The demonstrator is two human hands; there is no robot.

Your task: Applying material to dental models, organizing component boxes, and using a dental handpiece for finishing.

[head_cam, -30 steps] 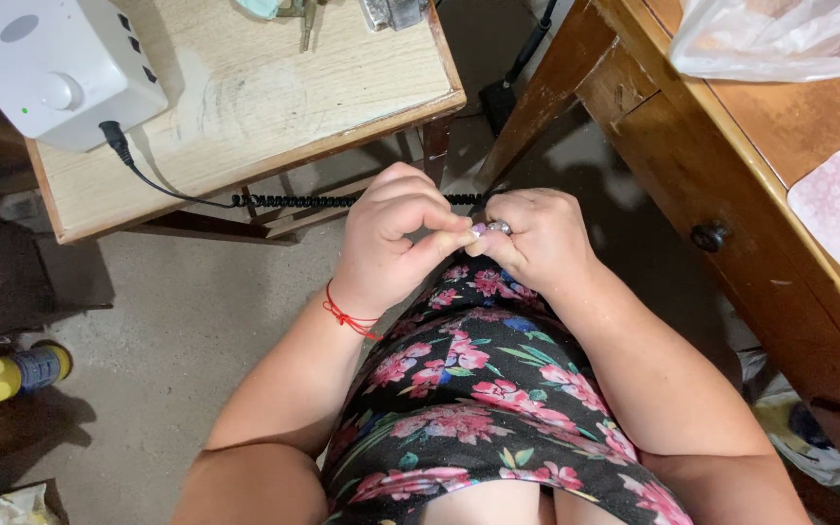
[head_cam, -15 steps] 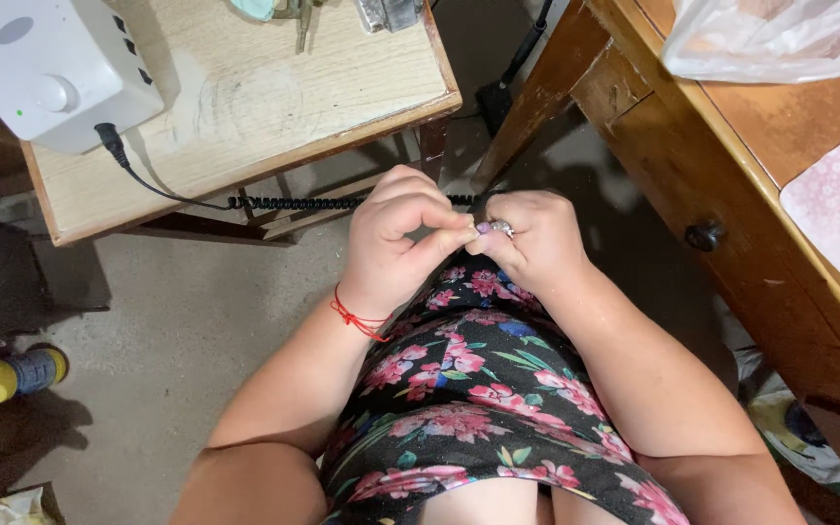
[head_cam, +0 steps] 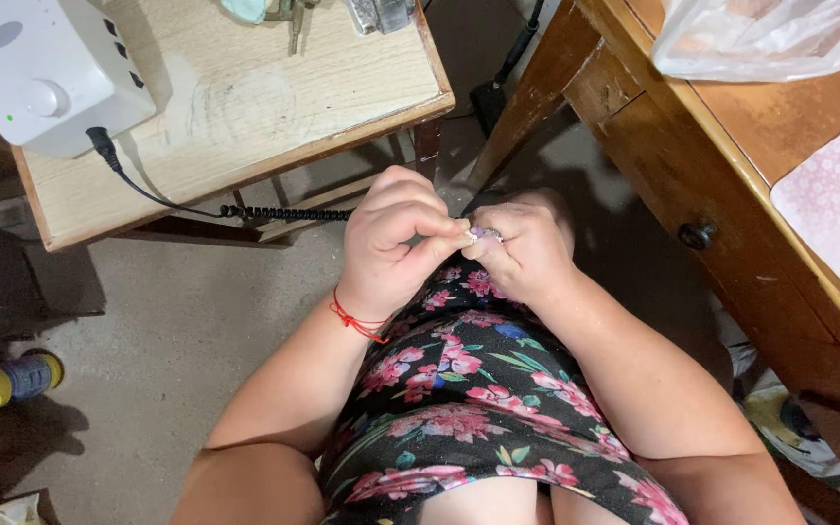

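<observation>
Concrete floor, two wooden tables. One white device (head_cam: 36,73), one coiled cord (head_cam: 284,212). Left hand (head_cam: 396,243) curled, pinching right hand (head_cam: 527,243) fingernail (head_cam: 488,234) above floral lap; right fisted.

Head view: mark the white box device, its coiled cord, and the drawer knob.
white box device (head_cam: 36,73), head view, on its top face beside the round dial.
coiled cord (head_cam: 289,212), head view, mid-length of the black coil.
drawer knob (head_cam: 697,234), head view, on the dark round knob itself.
</observation>
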